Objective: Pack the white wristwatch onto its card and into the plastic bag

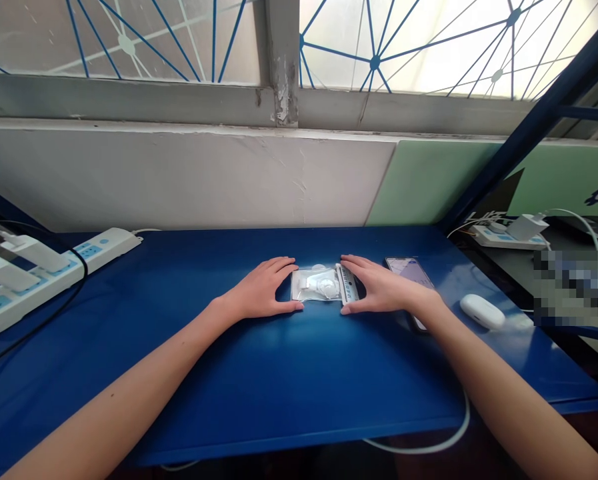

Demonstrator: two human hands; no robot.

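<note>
A small clear plastic packet (317, 285) lies flat on the blue tabletop (299, 373), with a pale round item visible inside and a white printed strip along its right end. My left hand (265, 288) rests at the packet's left end, thumb and fingers spread apart around its corners. At the right end, my right hand (373, 285) has its thumb below and fingers above the printed strip, also apart. Neither hand is closed on the packet.
A phone (411, 270) lies partly under my right wrist. Right of it sits a white rounded case (483, 311). On the left is a white power strip (106, 248) with plugs and a black cable. A white cable (429, 449) hangs at the front edge.
</note>
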